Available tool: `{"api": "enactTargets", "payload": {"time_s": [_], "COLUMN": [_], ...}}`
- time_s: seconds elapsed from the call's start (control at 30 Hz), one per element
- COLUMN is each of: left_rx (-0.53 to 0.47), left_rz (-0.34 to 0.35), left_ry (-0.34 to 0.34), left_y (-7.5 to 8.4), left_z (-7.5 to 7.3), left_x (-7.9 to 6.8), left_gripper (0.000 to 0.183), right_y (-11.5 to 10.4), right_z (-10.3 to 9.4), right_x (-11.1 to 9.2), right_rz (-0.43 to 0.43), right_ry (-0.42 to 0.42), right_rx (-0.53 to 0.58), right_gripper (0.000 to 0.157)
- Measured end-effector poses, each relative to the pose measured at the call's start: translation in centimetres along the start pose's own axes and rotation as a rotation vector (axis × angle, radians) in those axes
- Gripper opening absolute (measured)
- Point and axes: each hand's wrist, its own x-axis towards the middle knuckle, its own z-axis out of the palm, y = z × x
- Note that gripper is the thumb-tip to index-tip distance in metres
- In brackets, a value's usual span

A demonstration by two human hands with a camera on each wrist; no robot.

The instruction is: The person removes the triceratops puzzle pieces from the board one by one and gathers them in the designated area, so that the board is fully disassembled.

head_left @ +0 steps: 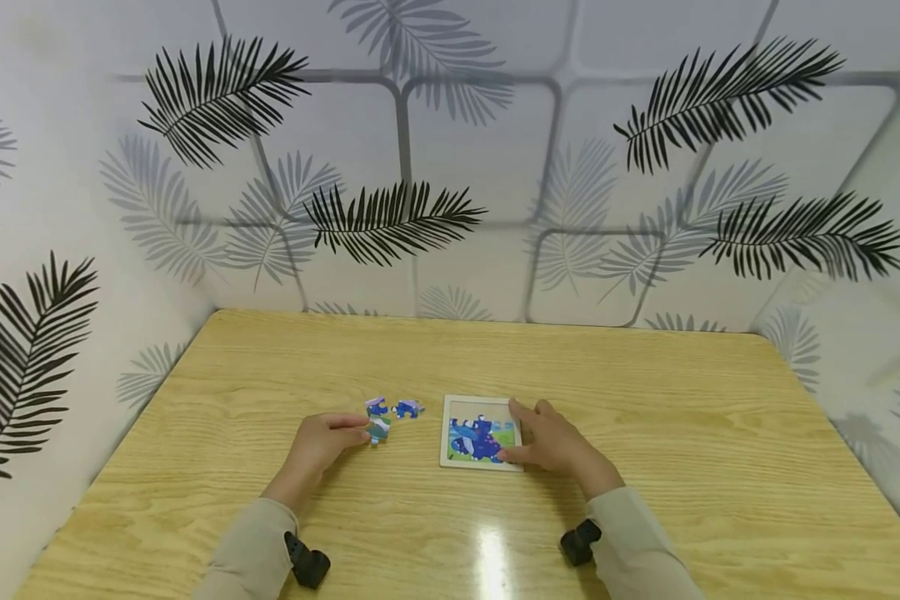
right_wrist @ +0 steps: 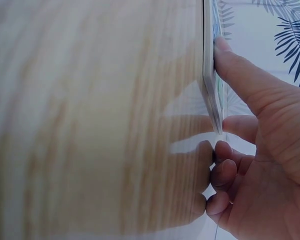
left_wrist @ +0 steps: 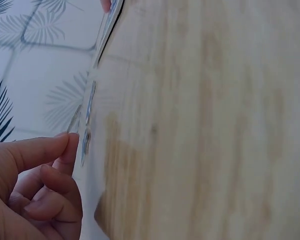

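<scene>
My left hand [head_left: 321, 450] pinches a green and white jigsaw piece [head_left: 379, 428] between thumb and fingertips. In the left wrist view that piece [left_wrist: 75, 119] appears edge-on, above the table. Just beyond it lie two blue and purple jigsaw pieces, one on the left [head_left: 376, 407] and one on the right [head_left: 407, 409]. To the right, a square puzzle tray [head_left: 444, 433] lies on the table, its lower part filled with a blue picture and its upper part bare. My right hand [head_left: 558, 446] grips the tray's right side, thumb over the front and index finger at the far corner.
The wooden table [head_left: 645, 400] runs back to a wall [head_left: 480, 275] printed with leaves. A black wrist camera sits on each sleeve, on the left [head_left: 309, 565] and on the right [head_left: 579, 543]. Light glares on the tabletop in front of the tray.
</scene>
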Motion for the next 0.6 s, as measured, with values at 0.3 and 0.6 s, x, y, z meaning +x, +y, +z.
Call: {"api": "enactTargets", "payload": {"time_s": [0.3,0.6], "left_rx": [0.073,0.153], "left_rz": [0.007,0.036], "left_ry": [0.009,-0.024], "left_y": [-0.6,-0.7], "left_z": [-1.5,-2.1], "left_x": [-0.5,-0.8], "left_gripper": [0.021,0.027], "right_y": [0.1,0.1], "right_z": [-0.1,0.0], "right_x": [0.2,0.1], "right_rz": [0.005,-0.003], "right_ry": [-0.002,-0.007], "right_rx": [-0.012,0.007], "right_gripper": [0.087,0.088]}}
